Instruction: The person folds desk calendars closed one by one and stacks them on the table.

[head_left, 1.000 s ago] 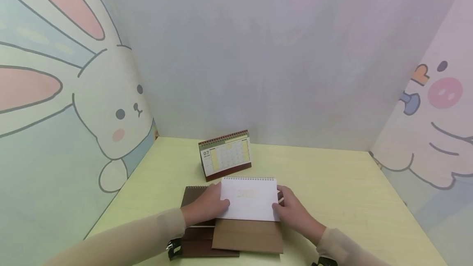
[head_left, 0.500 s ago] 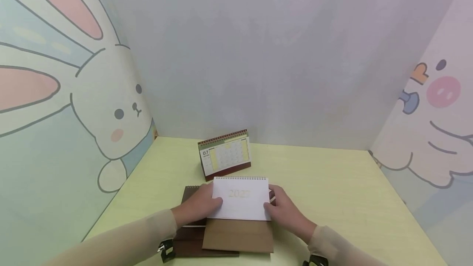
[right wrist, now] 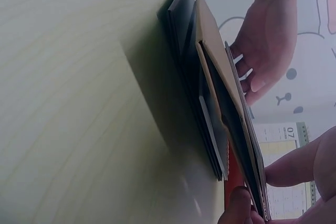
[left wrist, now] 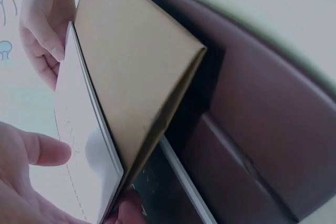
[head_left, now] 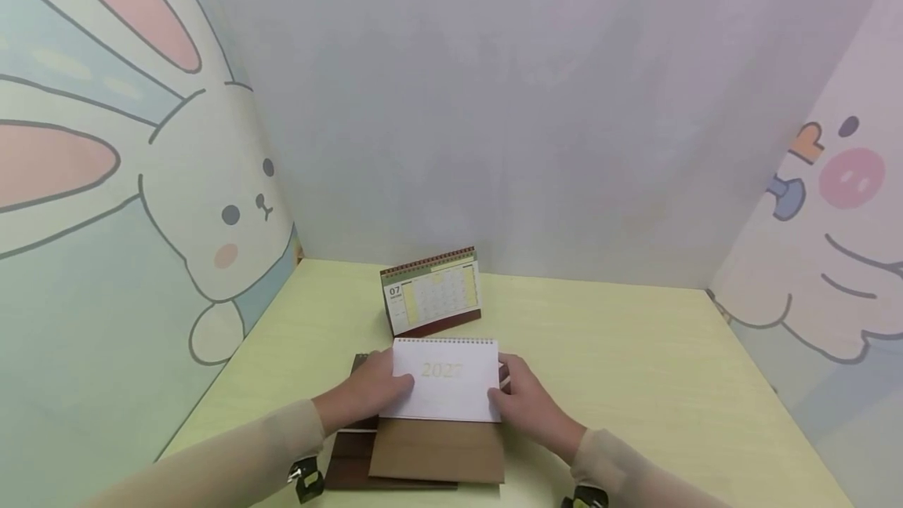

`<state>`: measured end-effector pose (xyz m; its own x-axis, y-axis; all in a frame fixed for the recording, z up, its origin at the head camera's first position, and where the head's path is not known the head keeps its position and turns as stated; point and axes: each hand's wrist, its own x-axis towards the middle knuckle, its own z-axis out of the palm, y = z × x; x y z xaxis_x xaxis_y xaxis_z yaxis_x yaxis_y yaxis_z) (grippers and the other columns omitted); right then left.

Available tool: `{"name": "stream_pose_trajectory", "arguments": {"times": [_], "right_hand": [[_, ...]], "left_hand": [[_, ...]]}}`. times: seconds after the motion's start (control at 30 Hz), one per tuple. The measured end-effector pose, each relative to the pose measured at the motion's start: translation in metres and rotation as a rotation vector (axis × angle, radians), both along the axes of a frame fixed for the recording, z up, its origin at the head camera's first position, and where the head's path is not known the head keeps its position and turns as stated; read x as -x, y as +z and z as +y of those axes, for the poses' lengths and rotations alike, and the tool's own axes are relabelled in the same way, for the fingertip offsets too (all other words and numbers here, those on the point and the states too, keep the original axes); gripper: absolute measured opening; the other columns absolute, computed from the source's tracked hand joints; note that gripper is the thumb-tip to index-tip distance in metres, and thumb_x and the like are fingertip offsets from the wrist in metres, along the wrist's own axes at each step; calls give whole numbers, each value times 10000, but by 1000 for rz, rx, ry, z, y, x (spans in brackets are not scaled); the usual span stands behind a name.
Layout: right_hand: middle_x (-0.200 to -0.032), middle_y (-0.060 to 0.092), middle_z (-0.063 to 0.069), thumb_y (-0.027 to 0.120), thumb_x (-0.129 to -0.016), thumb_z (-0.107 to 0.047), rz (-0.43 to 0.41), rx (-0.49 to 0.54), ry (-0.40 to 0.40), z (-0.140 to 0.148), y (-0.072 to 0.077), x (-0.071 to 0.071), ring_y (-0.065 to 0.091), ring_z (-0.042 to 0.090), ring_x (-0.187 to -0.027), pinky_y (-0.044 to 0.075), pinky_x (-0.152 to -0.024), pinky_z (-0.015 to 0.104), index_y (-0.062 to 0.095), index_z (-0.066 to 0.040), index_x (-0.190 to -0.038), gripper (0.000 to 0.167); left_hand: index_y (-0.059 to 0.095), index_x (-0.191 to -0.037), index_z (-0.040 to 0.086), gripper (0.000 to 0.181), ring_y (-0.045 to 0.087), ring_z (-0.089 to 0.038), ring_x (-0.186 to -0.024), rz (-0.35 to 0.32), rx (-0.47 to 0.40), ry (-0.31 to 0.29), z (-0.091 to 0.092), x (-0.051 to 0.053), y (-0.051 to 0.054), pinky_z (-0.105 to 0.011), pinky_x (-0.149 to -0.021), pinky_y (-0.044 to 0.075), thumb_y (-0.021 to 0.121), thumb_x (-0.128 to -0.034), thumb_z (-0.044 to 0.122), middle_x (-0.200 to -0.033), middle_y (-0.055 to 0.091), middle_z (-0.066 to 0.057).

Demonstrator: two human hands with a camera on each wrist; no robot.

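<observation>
A white spiral desk calendar (head_left: 446, 400) with "2027" on its cover lies over its tan cardboard stand (head_left: 437, 451), folded flat, in the head view. My left hand (head_left: 363, 392) grips its left edge, thumb on the cover and fingers beneath. At the opposite edge, my right hand (head_left: 534, 406) pinches it between thumb and fingers. Both wrist views show the pair held tilted above a dark brown desk calendar (left wrist: 268, 87), which lies flat on the table. Part of that dark calendar is hidden below the held one.
Behind the hands stands another desk calendar (head_left: 433, 298) with a dark red base, opened at month 07. The pale yellow-green table (head_left: 621, 351) meets a plain back wall (head_left: 494, 116). Cartoon-printed side walls (head_left: 212, 241) close off the left and right.
Both hands have carried the white calendar leftward, so it covers more of the dark brown one. Their hold looks the same. The standing calendar stays in place.
</observation>
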<state>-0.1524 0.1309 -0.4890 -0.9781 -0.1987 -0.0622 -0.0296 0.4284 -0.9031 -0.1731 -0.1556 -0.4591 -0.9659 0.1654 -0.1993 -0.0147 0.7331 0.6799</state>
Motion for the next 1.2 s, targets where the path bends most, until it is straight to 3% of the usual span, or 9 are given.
{"name": "stream_pose_trajectory", "arguments": {"times": [0.17,0.33,0.77,1.07,1.2], "right_hand": [[-1260,642,196,737,-1051,-13,-16,-1,22,-8,0,0,663,215,-989,582,-746,283,439,160,-1672,710],[-1242,643,198,738,-1036,-9,-12,2,39,-15,0,0,653,215,-979,576,-727,276,420,178,-1676,739],[-1252,639,210,718,-1029,-8,-9,7,92,-26,-5,0,656,224,-977,580,-709,272,400,183,-1678,748],[-1225,649,192,734,-1030,-8,-25,15,101,-35,-3,-1,663,212,-982,575,-718,276,414,169,-1667,735],[-1222,654,207,733,-1013,-2,-27,44,117,-40,-2,-2,671,213,-997,573,-729,278,425,183,-1639,722]], "left_hand": [[508,-1666,-165,825,664,-381,-1251,-6,57,33,-4,-2,0,-683,-1259,563,678,-975,252,-1547,669,-372],[478,-1694,-147,851,614,-410,-1265,-39,56,57,-7,-4,2,-706,-1264,535,686,-985,276,-1549,602,-382],[373,-1668,-267,966,637,-497,-1302,-72,178,98,-16,-8,1,-702,-1277,544,667,-999,365,-1642,494,-471],[361,-1642,-292,998,631,-491,-1230,-85,223,105,-20,-9,3,-678,-1207,583,680,-971,374,-1609,492,-472],[396,-1617,-288,975,641,-466,-1147,-79,259,108,-25,-10,4,-651,-1098,629,683,-972,384,-1508,537,-440]]}}
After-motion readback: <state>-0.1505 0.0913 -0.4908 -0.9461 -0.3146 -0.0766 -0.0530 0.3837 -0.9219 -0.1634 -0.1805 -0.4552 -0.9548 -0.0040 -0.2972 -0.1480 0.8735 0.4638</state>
